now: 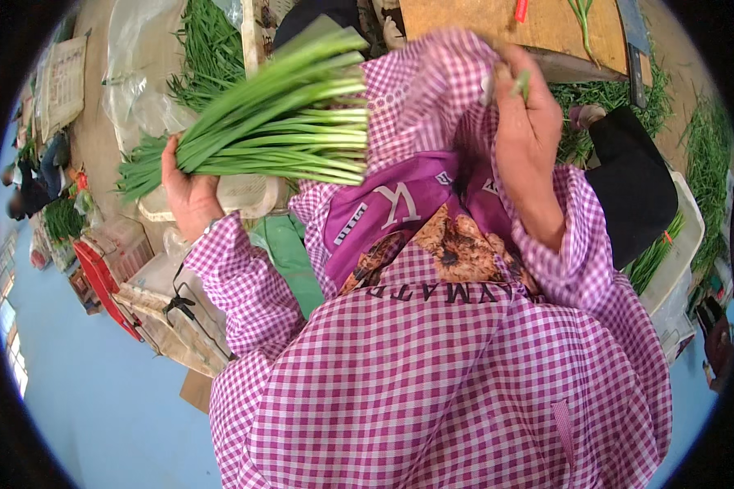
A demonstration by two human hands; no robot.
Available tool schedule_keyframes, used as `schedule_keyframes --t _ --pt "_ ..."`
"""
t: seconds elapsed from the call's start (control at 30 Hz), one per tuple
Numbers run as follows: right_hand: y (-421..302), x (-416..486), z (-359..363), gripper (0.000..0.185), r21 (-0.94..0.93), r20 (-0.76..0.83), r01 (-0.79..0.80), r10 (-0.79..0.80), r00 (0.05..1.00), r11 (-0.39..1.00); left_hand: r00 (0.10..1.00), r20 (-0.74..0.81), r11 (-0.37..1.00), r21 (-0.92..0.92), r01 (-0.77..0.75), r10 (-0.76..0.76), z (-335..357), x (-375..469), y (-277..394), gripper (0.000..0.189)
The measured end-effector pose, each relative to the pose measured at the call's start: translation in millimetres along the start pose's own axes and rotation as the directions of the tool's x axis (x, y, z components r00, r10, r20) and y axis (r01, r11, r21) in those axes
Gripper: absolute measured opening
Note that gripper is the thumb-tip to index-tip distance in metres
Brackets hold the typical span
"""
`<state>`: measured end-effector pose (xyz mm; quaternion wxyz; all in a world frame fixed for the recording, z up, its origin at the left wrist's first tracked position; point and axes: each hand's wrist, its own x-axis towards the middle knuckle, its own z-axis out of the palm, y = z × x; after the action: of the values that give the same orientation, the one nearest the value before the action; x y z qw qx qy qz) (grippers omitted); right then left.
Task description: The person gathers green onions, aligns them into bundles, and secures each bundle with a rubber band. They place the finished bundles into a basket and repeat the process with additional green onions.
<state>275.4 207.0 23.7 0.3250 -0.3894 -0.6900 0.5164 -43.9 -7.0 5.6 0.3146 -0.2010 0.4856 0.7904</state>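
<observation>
My left hand (186, 189) is closed around the leafy end of a thick bunch of garlic chives (281, 131). The pale cut stem ends point right, roughly level with each other, over my checked apron (397, 91). Higher up on the right, my right hand (529, 116) is blurred by motion and apart from the bunch. Between its thumb and fingers shows a small green stem piece (522, 84); its other end is hidden.
A wooden board (459, 27) at the top holds a red strip (521, 10) and a loose chive stalk (583, 30). Loose greens (709, 177) cover the floor on the right. Plastic crates (171, 305) stand left. A tied bunch (654, 250) lies in a white basket (688, 244).
</observation>
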Motion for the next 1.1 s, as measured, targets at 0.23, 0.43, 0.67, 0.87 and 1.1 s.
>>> schedule_keyframes --t 0.23,0.43,0.67,0.87,1.1 --pt "36 -30 25 0.031 -0.233 0.450 0.426 -0.292 0.844 0.874 1.000 -0.011 0.997 -0.076 -0.006 0.005 24 6 -13 0.005" --pt "-27 -5 14 0.028 0.172 0.202 0.093 -0.127 0.971 0.981 0.998 -0.049 0.996 -0.086 -0.035 0.030 14 -1 -14 0.006" --pt "38 -35 25 0.019 -0.148 0.597 0.413 -0.252 0.762 0.899 0.995 -0.088 0.997 -0.051 -0.056 0.052 17 7 -7 0.009" --pt "9 -25 -5 0.021 -0.007 0.291 0.283 -0.269 0.918 0.959 0.999 -0.035 0.993 -0.117 0.009 -0.014 -1 6 -5 0.006" --pt "39 -30 26 0.031 -0.431 0.533 0.443 -0.175 0.828 0.786 1.000 -0.001 0.993 -0.120 -0.012 0.012 10 11 -2 0.006"
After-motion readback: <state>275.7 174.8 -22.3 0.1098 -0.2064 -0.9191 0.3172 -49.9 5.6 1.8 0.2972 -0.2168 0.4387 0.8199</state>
